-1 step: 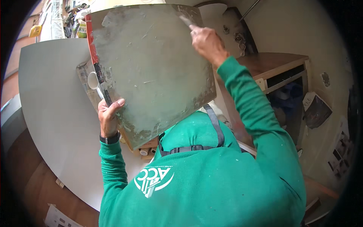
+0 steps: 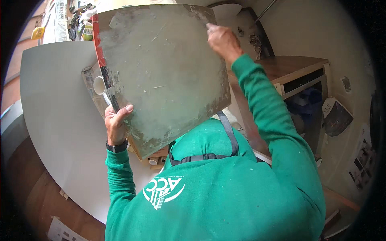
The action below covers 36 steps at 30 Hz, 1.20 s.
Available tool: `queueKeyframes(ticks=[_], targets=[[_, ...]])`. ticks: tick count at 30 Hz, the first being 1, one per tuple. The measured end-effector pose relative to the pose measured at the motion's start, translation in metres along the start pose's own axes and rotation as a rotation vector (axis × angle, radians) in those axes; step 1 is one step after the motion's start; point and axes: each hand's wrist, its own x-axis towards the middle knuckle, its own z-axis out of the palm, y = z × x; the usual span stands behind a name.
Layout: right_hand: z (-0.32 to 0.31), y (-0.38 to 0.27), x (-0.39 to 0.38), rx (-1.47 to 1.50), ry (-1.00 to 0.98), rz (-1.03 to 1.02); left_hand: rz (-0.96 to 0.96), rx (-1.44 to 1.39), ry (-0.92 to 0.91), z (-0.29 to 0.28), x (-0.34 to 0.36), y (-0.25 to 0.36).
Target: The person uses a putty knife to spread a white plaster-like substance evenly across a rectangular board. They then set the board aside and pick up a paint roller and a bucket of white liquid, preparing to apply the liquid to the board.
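- Pale wall (image 2: 329,44) and a wooden cabinet (image 2: 301,66) lie to the right of the smeared board (image 2: 165,72), which the person holds tilted in front of the body.
- Its grey face carries streaks, small raised specks and darker mottling near the edges; judging by these, even, light strokes would suit it better than digging in.
- At the board's lower left edge, the left hand (image 2: 116,122) has its grip closed on the board, thumb over the face. A firm hold here, thumb out of the stroke's path, should stop it twisting.
- By the board's upper right edge, the right hand (image 2: 225,43) is curled, its grip seemingly around a slim tool (image 2: 204,19), too blurred to identify. A low angle and steady pressure would likely spare the corner.
- Just beside the board's left edge, above the left hand, is a white hollow-ended piece (image 2: 99,85); avoid knocking it.
- Left of the board, a large pale panel (image 2: 60,116) spreads out; best not scuffed.
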Motion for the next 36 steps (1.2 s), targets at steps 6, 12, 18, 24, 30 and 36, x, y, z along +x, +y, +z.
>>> queueKeyframes(ticks=[6,12,18,24,30,36], targets=[[-0.052,-0.053,-0.016,-0.042,-0.04,-0.063,0.003,-0.011,-0.034,0.002,0.001,0.001],[-0.079,-0.063,0.007,-0.206,-0.012,-0.02,0.012,-0.017,-0.071,0.0,0.002,0.001],[-0.048,-0.037,0.009,-0.487,0.034,-0.388,0.02,-0.041,-0.089,0.001,0.002,-0.001],[-0.019,-0.017,0.013,-0.271,0.071,-0.311,-0.009,-0.023,-0.139,-0.002,0.003,-0.003],[-0.017,-0.016,-0.015,-0.213,0.012,-0.164,0.0,-0.014,-0.027,-0.005,0.003,-0.01],[-0.024,-0.01,-0.018,-0.024,0.046,-0.022,0.02,0.006,-0.036,-0.005,0.006,-0.011]])
